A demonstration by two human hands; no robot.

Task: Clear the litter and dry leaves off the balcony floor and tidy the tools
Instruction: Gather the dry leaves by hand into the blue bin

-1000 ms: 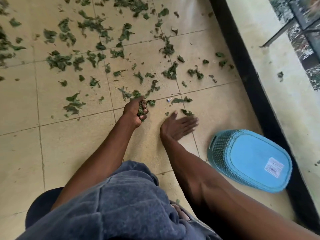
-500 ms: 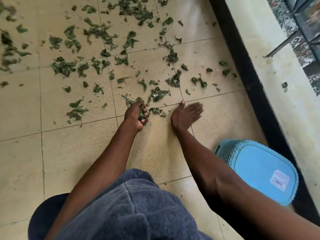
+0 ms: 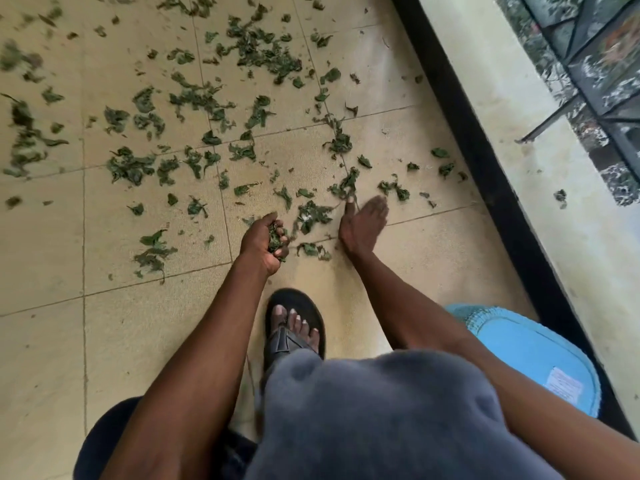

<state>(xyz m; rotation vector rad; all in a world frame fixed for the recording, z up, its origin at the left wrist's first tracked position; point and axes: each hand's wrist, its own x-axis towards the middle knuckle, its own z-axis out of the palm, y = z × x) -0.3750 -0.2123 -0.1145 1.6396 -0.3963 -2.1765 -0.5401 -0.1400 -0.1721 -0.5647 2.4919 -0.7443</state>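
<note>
1. Beige square tiles with thin grout lines form the balcony floor, edged on the right by a black strip and a pale ledge.
2. Overturned at lower right, a blue woven-pattern plastic basket shows its labelled base; its contents are hidden.
3. Crumpled green leaves scatter across the tiles.
4. Left hand clutches a fistful of leaves; right hand sweeps, fingers straight.
5. A black sandal rests between the arms.
</note>
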